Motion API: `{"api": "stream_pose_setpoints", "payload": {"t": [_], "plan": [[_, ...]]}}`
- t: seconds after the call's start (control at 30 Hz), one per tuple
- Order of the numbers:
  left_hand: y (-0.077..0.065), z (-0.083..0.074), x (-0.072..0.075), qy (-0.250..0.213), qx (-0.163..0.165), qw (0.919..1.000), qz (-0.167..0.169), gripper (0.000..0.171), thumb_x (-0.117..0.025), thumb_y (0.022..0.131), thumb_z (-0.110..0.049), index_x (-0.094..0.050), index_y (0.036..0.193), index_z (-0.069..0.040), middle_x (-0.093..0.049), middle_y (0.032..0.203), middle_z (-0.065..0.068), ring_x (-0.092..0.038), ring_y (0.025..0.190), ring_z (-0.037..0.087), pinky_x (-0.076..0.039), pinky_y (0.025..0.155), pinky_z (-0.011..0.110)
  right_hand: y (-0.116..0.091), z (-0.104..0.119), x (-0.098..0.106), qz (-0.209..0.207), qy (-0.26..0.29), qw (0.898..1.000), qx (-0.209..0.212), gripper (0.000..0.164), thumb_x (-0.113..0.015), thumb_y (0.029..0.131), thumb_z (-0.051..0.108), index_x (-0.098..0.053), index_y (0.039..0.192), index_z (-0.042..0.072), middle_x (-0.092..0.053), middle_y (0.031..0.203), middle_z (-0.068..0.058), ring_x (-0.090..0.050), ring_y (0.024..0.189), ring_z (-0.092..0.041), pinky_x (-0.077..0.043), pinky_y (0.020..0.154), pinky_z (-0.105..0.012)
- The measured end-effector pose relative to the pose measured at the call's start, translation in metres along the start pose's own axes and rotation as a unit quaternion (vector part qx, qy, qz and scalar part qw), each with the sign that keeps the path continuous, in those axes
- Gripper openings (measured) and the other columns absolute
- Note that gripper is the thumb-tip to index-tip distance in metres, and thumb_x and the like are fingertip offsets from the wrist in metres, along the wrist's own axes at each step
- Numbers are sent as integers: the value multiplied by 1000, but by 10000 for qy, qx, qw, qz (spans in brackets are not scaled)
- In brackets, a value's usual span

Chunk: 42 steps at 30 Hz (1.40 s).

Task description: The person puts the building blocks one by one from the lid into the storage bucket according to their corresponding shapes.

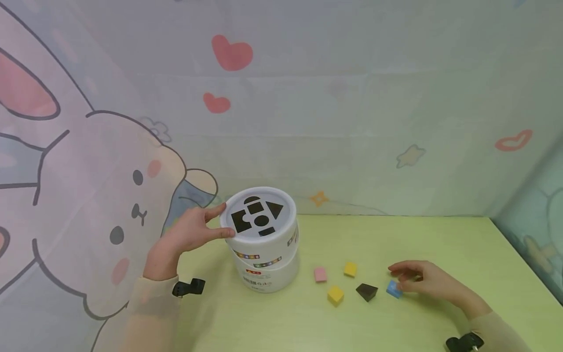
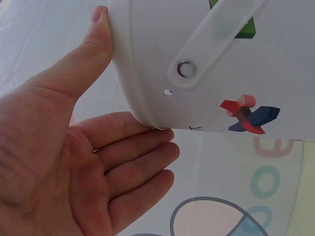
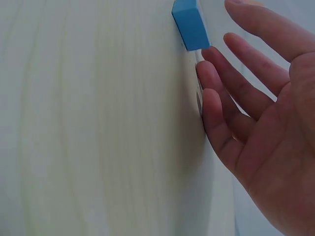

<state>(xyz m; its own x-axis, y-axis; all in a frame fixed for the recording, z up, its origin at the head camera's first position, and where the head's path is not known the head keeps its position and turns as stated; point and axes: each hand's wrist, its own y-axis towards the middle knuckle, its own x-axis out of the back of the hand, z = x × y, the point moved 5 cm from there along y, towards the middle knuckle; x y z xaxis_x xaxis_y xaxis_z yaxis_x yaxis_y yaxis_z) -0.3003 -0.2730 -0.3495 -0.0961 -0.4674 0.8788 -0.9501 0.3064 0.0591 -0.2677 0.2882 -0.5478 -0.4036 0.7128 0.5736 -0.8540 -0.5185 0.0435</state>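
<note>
Beside five blocks, right fingers spread loosely; left fingers splay against one bucket.

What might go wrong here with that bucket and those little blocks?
The blue block might slide away, since the right hand doesn't appear to grip it firmly. The dark block lies close by and could get knocked. The white bucket might shift if the left hand, touching one side of its lid, pushes too hard.

Plastic bucket, matt blue block
</note>
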Motion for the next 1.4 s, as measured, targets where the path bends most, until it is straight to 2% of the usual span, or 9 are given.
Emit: {"api": "stream_pose_setpoints", "payload": {"t": [0.33, 0.5, 0.77, 1.03, 1.27, 1.4], "plan": [[-1, -1, 0, 51, 54, 10000, -26, 101, -83, 86, -64, -44, 163, -9, -52, 155, 25, -53, 142, 43, -51, 100, 58, -10, -1, -3, 232, 138, 9996, 72, 48, -79, 99, 18, -66, 141, -2, -70, 136, -19, -66, 109, -5, -53, 85, -25], [-2, -3, 0, 15, 71, 10000, 5, 102, -82, 86, -66, -44, 163, -10, -50, 157, 24, -50, 145, 44, -49, 102, 60, -11, -5, -7, 216, 298, 9993, -101, 51, -81, 98, 19, -65, 142, -1, -70, 134, -13, -63, 106, -5, -52, 81, -25], [-2, -2, 0, 13, 65, 10000, -23, 101, -82, 87, -65, -43, 163, -11, -50, 157, 24, -50, 144, 45, -50, 101, 60, -11, -5, -10, 34, 133, 9999, 50, 47, -84, 95, 19, -69, 137, 3, -69, 116, -2, -58, 94, -11, -48, 72, -26], [-2, -2, -1, 11, 53, 10000, -33, 102, -83, 86, -65, -44, 163, -11, -50, 156, 25, -54, 141, 43, -52, 94, 54, -10, -5, -13, 49, 93, 9999, 94, 43, -84, 95, 16, -71, 135, 5, -67, 114, -2, -55, 90, -16, -45, 70, -26], [-3, -1, 0, 16, 77, 10000, -7, 102, -83, 86, -65, -44, 163, -12, -51, 157, 24, -54, 141, 42, -52, 96, 56, -9, -6, -12, 44, 24, 10000, 80, 40, -84, 95, 16, -72, 132, 5, -67, 114, -1, -56, 91, -13, -47, 71, -26], [-2, 0, -1, 8, 67, 10000, -6, 102, -82, 86, -66, -44, 163, -12, -51, 156, 24, -58, 136, 39, -51, 92, 51, -9, -6, -11, 98, -11, 9999, 113, 45, -84, 96, 18, -70, 137, 6, -68, 115, 0, -56, 92, -13, -46, 70, -26]]}}
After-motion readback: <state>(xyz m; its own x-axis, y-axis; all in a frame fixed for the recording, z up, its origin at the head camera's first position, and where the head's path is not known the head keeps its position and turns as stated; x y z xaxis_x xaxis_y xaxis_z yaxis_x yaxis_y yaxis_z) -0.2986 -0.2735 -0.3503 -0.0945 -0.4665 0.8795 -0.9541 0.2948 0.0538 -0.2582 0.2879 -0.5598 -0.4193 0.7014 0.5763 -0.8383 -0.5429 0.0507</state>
